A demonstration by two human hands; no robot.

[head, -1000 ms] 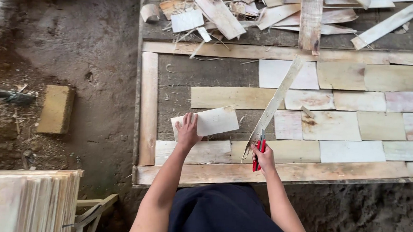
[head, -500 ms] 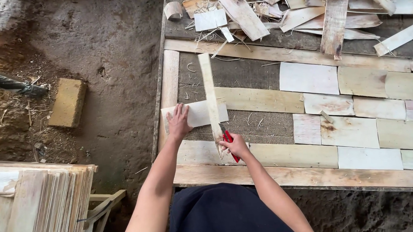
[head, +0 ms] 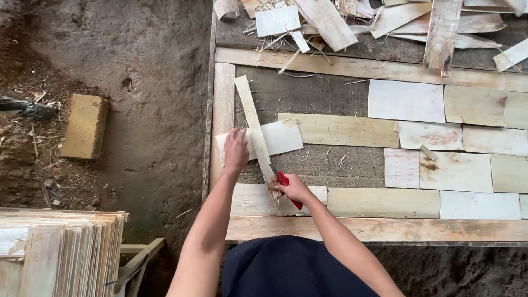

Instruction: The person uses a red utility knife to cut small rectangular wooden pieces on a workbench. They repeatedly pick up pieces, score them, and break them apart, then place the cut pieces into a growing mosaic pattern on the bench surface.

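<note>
- On a low wooden work platform [head: 384, 232] set over bare earth, a person leans over thin wood veneer pieces laid edge to edge in rows.
- Left hand [head: 236, 150] lies flat, fingers spread and pressed down on a pale rectangular veneer sheet [head: 281, 137], apparently to keep it from sliding.
- Right hand [head: 293, 188] is closed around a red-handled cutter [head: 284, 182]; its blade cannot be made out, hidden by the hand and the wood.
- A long narrow veneer strip [head: 252, 125] lies across the sheet, running from near the right hand up toward the platform's left rail [head: 223, 109], and looks to serve as a straight edge for the cutter.
- Further veneer pieces [head: 405, 101] fill the platform to the right, touching one another, seemingly arranged as a patchwork layer.
- Offcuts and curled scraps [head: 388, 15] are heaped along the far edge, well apart from the hands.
- To the left, a tan brick-like block [head: 85, 125] sits on the dirt floor [head: 150, 82], and a stack of upright veneer sheets [head: 51, 261] stands near the person's left elbow, within easy reach.
</note>
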